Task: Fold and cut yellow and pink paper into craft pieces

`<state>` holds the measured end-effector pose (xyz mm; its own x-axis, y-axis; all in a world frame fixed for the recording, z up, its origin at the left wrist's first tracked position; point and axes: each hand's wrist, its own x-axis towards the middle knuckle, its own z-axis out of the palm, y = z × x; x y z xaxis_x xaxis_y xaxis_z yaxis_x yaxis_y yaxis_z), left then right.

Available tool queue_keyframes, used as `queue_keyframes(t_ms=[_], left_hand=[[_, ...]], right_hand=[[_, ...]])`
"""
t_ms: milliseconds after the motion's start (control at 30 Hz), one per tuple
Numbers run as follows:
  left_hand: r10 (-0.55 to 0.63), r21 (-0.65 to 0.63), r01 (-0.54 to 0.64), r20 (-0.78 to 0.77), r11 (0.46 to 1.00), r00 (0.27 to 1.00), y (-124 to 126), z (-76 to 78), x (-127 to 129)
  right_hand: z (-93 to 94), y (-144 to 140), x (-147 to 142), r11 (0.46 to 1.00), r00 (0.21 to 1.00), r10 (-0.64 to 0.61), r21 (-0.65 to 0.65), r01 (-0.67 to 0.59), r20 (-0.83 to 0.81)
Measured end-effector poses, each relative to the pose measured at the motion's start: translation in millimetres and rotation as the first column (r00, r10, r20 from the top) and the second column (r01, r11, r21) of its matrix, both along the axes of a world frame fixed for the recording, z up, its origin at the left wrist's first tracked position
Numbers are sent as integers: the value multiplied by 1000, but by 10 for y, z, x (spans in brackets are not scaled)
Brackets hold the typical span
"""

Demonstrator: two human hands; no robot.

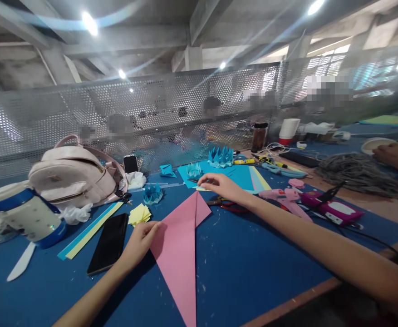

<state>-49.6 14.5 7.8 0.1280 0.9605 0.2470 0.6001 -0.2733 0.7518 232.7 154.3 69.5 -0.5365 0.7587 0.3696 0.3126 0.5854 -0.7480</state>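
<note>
1. Grey perforated screen (pixel 164 109) behind a blue tabletop (pixel 246 268); concrete ceiling and bright lights above.
2. Far left, a white-and-blue container (pixel 45 218) stands at a tilt in view, beside a pale pink backpack (pixel 72 170); nearer, a dark phone (pixel 108 243) lies flat, with small yellow papers (pixel 139 214) past its far end.
3. Left hand (pixel 140 243): thumb pressed over the left corner of the pink paper (pixel 178 245), pinching it; the fingers beneath are partly hidden.
4. Pink paper, front and centre on the tabletop, folded, a flap sticking out at right; should the left thumb slacken, the sheet could swivel and a crease run crooked; the flap could also lift, as nothing visibly presses it; its corner could snag on the red-handled tool (pixel 228 204) just beside it; its long axis runs away from the wearer, nearly straight; the long, narrow point aims back at the wearer, the shorter tip away.
5. Right hand (pixel 221 187): just beyond that far tip, fingers loosely bent, nothing seen in its grasp; whether the fingertips touch anything, I cannot tell.
6. Rightward, a pink glue gun (pixel 285 200); then a purple box (pixel 333 209), grey yarn (pixel 358 175) and another person's hand (pixel 394 154).
</note>
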Motion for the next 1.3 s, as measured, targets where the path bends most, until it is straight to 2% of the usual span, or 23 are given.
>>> queue_keyframes(t_ms=[100, 167, 300, 400, 500, 633, 733, 867, 1000, 1200, 1300], left_hand=[[5, 6, -5, 15, 1000, 1000, 9, -15, -4], [0, 8, 0, 12, 1000, 1000, 10, 7, -2], [-1, 17, 1, -4, 1000, 1000, 65, 154, 55], [25, 45, -25, -1, 999, 1000, 210, 312, 234], [7, 91, -9, 23, 996, 1000, 432, 433, 528], [-9, 140, -1, 73, 990, 997, 678, 493, 856], [-7, 154, -6, 85, 988, 996, 706, 486, 889], [21, 123, -30, 73, 992, 997, 537, 451, 673], [70, 87, -74, 47, 993, 996, 219, 387, 384], [129, 22, -129, 16, 991, 992, -358, 164, 39], [164, -42, -161, 56, 986, 985, -477, 76, -90]], right_hand=[[-69, -112, -110, 995, 998, 63, -81, -64, -21], [-144, -134, -162, 989, 997, 61, -135, -67, -52], [-251, -134, -202, 977, 991, 32, -206, -59, -132], [-266, -185, -222, 970, 982, 41, -230, -83, -184], [-265, -263, -236, 964, 971, 48, -243, -106, -234], [-290, -269, -182, 968, 943, 1, -238, -84, -331], [-308, -188, -101, 965, 917, -44, -254, -64, -397], [-320, -112, -53, 958, 892, -67, -279, -68, -447], [-330, -111, -75, 949, 877, -55, -297, -102, -478], [-303, 22, -5, 946, 838, -95, -311, -92, -537], [-290, 43, 9, 943, 839, -92, -317, -100, -537]])
